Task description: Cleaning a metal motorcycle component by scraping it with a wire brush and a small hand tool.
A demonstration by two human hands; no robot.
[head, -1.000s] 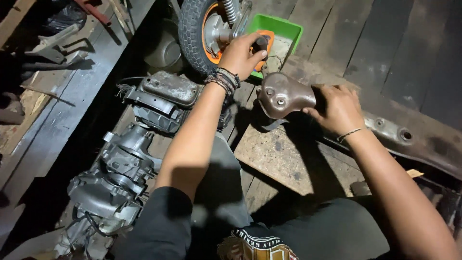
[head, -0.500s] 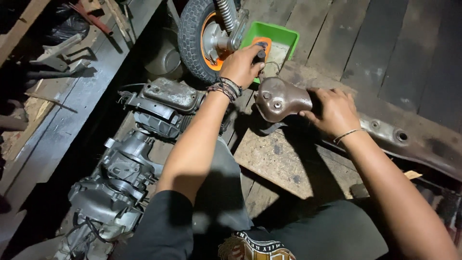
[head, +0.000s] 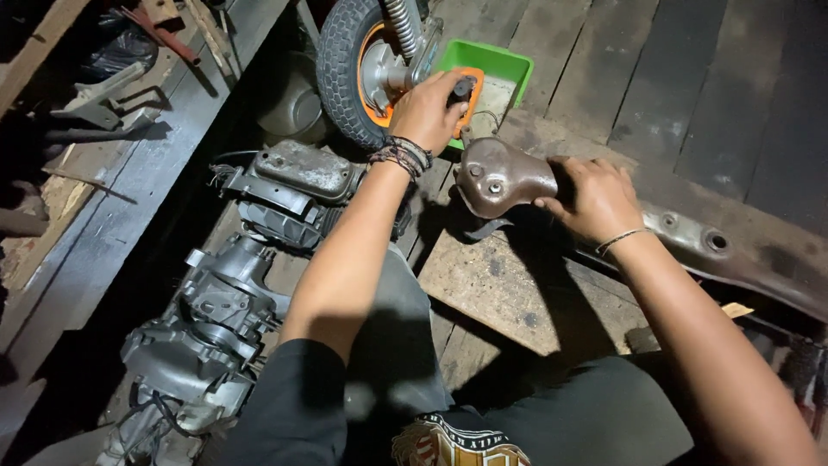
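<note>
The left hand grips an orange-handled tool just above the brown metal part. The right hand holds that part, which stretches long to the right.

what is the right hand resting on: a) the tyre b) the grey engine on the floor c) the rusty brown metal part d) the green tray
c: the right hand lies on the rusty brown metal part, while the left hand grips an orange-handled tool up by the green tray, close to the tyre.
</note>
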